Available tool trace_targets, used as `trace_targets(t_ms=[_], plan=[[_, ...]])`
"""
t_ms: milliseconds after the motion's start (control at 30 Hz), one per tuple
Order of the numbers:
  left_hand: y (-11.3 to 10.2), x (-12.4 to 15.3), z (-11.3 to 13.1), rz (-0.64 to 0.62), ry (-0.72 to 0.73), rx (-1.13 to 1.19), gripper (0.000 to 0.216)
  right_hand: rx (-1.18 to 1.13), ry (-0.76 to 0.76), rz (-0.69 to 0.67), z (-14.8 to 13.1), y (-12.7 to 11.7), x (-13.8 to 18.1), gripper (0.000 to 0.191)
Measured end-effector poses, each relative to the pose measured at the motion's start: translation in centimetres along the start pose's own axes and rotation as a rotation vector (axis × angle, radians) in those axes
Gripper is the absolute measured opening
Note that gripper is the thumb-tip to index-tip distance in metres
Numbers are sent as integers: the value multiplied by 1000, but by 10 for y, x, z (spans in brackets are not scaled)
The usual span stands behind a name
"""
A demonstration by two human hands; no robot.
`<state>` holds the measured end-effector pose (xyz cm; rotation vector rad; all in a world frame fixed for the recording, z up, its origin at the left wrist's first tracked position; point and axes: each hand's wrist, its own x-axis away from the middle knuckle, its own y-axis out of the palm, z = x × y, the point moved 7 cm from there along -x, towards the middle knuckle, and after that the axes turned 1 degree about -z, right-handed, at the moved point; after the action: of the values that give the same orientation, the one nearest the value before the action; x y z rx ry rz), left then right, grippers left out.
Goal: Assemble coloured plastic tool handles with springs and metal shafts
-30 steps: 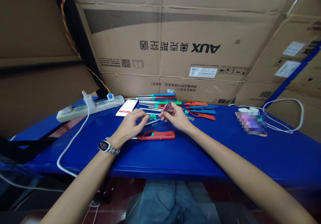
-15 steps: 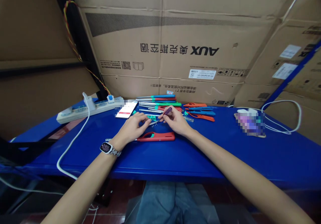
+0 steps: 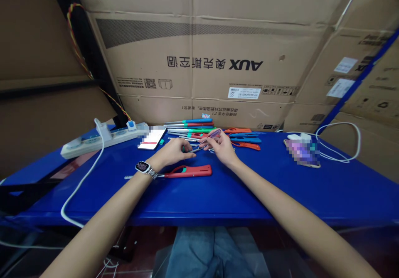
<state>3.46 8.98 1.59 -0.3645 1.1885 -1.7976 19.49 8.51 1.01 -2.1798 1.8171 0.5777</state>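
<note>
My left hand (image 3: 176, 151), with a watch on its wrist, is closed in a pinch on a thin metal rod (image 3: 199, 148) above the blue table (image 3: 218, 190). My right hand (image 3: 221, 145) is closed on a small purple-handled screwdriver (image 3: 215, 134), its tip against the rod's end. A red lighter casing with a teal trigger (image 3: 187, 171) lies just in front of both hands. Behind them lie several long lighters with blue, red and green handles (image 3: 196, 125) and more red and blue casings (image 3: 245, 139).
A white power strip (image 3: 102, 139) with a cable sits at the back left, next to a phone (image 3: 151, 139). A blurred device (image 3: 302, 152) with a white cable (image 3: 343, 141) lies at the right. Large cardboard boxes (image 3: 212, 62) stand behind the table.
The view has shifted slightly left. My left hand has stretched further forward onto the rod, and my right hand has kept the screwdriver at its end.
</note>
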Motion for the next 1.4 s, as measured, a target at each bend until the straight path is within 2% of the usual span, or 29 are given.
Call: trace_targets(t_ms=[133,467,700,967,1400], plan=[[1,0,2,85,7,108,24,-28,8,26,-2,-5,2,39],[1,13,1,225,19,160,24,-19,-13,5,-9,0,7,39],[4,15,6,210,65,205,20,-23,-24,8,-12,-2,8,40],[4,16,13,209,119,113,13,43,-54,-3,-19,6,13,38],[5,16,14,203,127,82,12,63,-72,3,-21,5,14,38]])
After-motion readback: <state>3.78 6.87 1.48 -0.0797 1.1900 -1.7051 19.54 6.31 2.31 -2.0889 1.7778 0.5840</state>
